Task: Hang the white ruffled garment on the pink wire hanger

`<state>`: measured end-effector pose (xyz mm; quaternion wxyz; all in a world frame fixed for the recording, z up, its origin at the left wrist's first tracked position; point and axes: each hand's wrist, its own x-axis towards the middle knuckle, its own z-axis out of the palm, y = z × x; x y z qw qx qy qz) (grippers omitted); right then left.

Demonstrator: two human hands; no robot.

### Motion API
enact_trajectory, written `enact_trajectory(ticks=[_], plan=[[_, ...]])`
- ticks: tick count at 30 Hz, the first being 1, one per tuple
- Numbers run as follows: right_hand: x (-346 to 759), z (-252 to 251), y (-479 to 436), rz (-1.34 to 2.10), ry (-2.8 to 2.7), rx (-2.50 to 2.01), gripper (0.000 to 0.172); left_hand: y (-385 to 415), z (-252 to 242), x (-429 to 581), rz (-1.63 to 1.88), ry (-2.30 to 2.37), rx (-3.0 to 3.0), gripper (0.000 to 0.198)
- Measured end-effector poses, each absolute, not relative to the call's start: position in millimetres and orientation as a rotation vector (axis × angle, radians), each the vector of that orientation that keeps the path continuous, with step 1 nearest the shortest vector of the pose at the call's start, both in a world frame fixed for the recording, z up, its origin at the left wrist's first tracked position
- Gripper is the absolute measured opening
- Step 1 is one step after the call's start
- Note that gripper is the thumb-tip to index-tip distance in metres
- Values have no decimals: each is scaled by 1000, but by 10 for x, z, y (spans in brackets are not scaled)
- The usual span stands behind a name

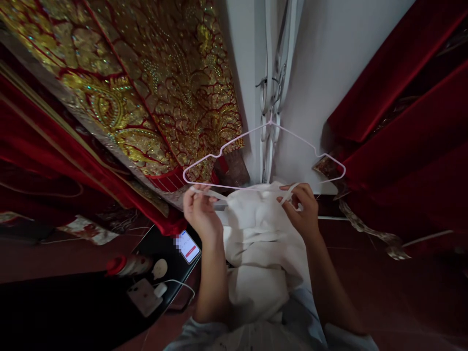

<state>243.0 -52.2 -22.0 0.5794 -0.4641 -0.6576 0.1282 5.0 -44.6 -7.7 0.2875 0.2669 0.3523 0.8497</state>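
A white garment with thin straps [256, 214] hangs down in front of my body, its lower part lying in folds. My left hand [203, 212] pinches one strap at the left and draws it outward. At the other side my right hand [302, 209] has its fingers closed on the second strap, which bends into a loop. Just above both hands is a pale pink hanger [244, 134], its bottom bar crossing close to the garment's top edge. The hanger's hook is up by a white metal scroll handle or frame [268, 63]; whether the straps touch the hanger I cannot tell.
Gold-embroidered red clothing [175, 87] hangs at the upper left, and dark red garments [405, 112] hang at the right. On a black table [171, 275] lie a lit phone [189, 246], a second phone [144, 296] with a white cable, and a red-capped bottle [127, 265].
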Motion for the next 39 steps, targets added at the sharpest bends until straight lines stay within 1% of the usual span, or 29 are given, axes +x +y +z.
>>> enact_trajectory(ticks=[3, 5, 7, 11, 13, 15, 18, 21, 23, 25, 30, 32, 35, 36, 39], plan=[[2403, -266, -508, 293, -1503, -1099, 16, -348, -108, -215, 2506, 1143, 789, 9], [2394, -286, -501, 297, -1514, -1071, 17, -297, -59, -356, 2534, 1248, 889, 6], [2392, -302, -504, 300, -1538, -1044, 19, -271, 38, -443, 2411, 1275, 1040, 13], [2396, -327, -529, 327, -1585, -1044, 25, -255, 305, -501, 1974, 1178, 1373, 32], [2375, -332, -541, 350, -1596, -1049, 28, -236, 428, -512, 1885, 1160, 1480, 36], [2335, -334, -552, 370, -1605, -1044, 29, -206, 511, -522, 1922, 1166, 1571, 31], [2278, -333, -563, 400, -1600, -1046, 30, -157, 529, -520, 2084, 1136, 1609, 21], [2288, -330, -561, 400, -1574, -1064, 31, -125, 470, -503, 2214, 1027, 1500, 19], [2334, -317, -553, 387, -1572, -1063, 30, -117, 456, -498, 2239, 978, 1454, 23], [2387, -296, -547, 385, -1585, -1070, 28, -119, 500, -496, 2146, 1009, 1488, 25], [2465, -263, -558, 402, -1589, -1115, 27, -127, 786, -429, 1665, 1129, 1706, 34], [2473, -268, -564, 391, -1575, -1118, 27, -119, 875, -379, 1519, 1153, 1766, 27], [2479, -275, -565, 363, -1552, -1108, 24, -79, 899, -345, 1475, 1213, 1807, 5], [2480, -275, -564, 359, -1550, -1104, 23, -58, 876, -355, 1501, 1230, 1789, 4], [2476, -275, -561, 371, -1565, -1111, 24, 9, 718, -424, 1652, 1227, 1593, 10]])
